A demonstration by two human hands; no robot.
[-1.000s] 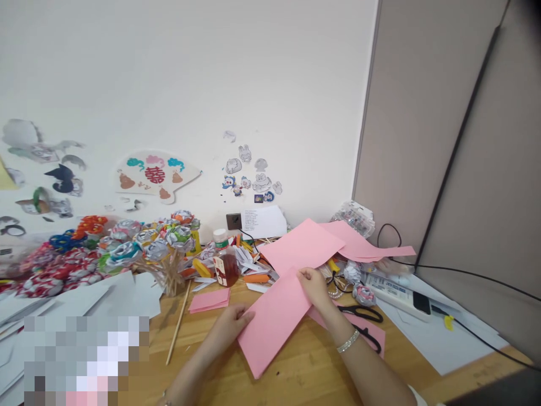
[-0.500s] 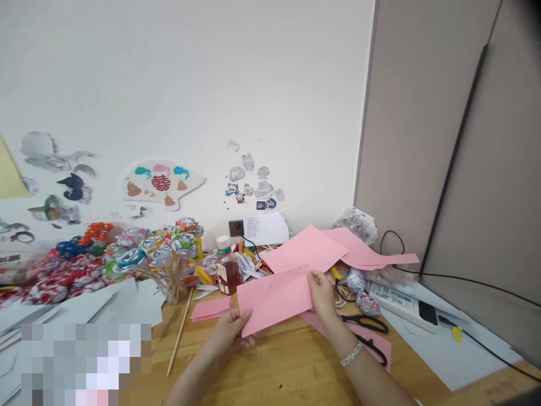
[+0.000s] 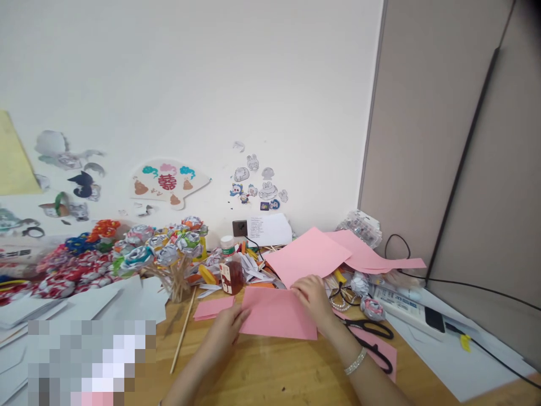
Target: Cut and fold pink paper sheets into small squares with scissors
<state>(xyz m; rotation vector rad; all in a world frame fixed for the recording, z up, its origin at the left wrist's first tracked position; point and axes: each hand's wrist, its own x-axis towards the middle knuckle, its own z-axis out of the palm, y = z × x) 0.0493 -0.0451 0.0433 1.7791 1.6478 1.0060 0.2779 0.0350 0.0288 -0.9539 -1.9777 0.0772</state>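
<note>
A rectangular sheet of pink paper (image 3: pixel 276 316) is between my hands, low over the wooden table. My left hand (image 3: pixel 227 327) is closed on its left edge, thumb on top. My right hand (image 3: pixel 313 300) pinches the far edge near the right corner, with the fingers bent over it. Behind it, more pink sheets (image 3: pixel 310 254) lie on the pile of clutter. Small folded pink pieces (image 3: pixel 213 308) rest left of my left hand. Black-handled scissors (image 3: pixel 369 329) lie by my right forearm, on another pink sheet (image 3: pixel 389 351).
A drink bottle (image 3: pixel 230 268) stands behind the paper. A wooden stick (image 3: pixel 183 330) lies on the left, near paper flowers on sticks (image 3: pixel 169 248) and white sheets (image 3: pixel 143 299). On the right are a power strip (image 3: pixel 406 310), a black cable (image 3: pixel 486 348) and a paper rose (image 3: pixel 372 307).
The pink sheet has come down and turned from tilted to nearly level. My right hand has moved from its right end to the far edge. My left hand still holds the left edge.
</note>
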